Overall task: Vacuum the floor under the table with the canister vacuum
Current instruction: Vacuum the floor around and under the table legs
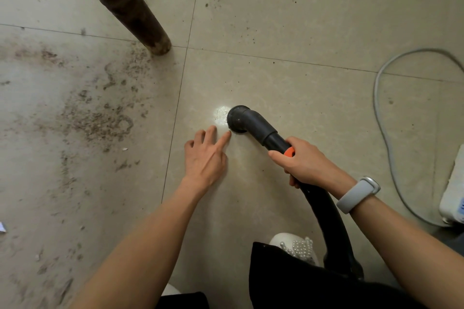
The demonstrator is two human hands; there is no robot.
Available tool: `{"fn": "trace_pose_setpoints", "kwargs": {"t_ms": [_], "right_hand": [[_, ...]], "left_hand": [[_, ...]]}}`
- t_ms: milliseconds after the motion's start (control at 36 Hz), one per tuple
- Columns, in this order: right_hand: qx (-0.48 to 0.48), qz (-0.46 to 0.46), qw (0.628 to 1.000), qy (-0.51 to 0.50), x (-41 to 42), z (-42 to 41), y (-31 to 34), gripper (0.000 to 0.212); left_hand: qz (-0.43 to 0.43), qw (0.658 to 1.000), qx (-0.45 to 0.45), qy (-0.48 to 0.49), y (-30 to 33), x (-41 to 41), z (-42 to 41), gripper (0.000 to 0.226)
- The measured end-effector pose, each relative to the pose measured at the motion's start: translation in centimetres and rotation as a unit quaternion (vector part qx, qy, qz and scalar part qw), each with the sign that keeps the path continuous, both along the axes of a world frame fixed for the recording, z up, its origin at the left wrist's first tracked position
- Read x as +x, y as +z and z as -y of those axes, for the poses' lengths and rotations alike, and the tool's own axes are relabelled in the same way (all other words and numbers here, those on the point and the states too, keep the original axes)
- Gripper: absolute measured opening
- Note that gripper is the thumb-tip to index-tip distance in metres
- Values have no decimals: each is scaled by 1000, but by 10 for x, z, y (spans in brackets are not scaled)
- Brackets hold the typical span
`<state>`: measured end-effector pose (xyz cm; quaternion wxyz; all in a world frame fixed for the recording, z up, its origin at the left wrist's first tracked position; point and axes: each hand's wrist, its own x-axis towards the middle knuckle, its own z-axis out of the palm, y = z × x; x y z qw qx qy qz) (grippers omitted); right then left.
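A black vacuum hose handle (261,130) with an orange button bends down to a round nozzle (237,119) that rests on the beige tiled floor (288,20). My right hand (305,162), a grey band on its wrist, is wrapped around the handle just behind the orange button. My left hand (207,155) hovers flat over the floor with fingers spread, its index fingertip touching the floor right at the nozzle's rim. A dark wooden table leg (125,5) stands at the upper left. Dirt and crumbs (100,118) lie scattered on the tiles to the left.
A grey cable (384,118) loops across the floor at the right and runs to a white appliance (454,193) at the right edge. My white beaded shoe (293,243) and dark clothing are at the bottom. A scrap of paper (2,227) lies at the left edge.
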<state>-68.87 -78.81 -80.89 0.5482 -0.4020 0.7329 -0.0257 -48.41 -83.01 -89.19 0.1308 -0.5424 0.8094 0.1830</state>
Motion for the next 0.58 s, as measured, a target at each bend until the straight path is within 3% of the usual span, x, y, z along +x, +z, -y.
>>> {"fn": "trace_pose_setpoints", "kwargs": {"t_ms": [583], "right_hand": [[-4, 10, 1000, -11, -1, -1, -2, 30]], "left_hand": [[23, 999, 23, 2, 4, -5, 2, 55]]}}
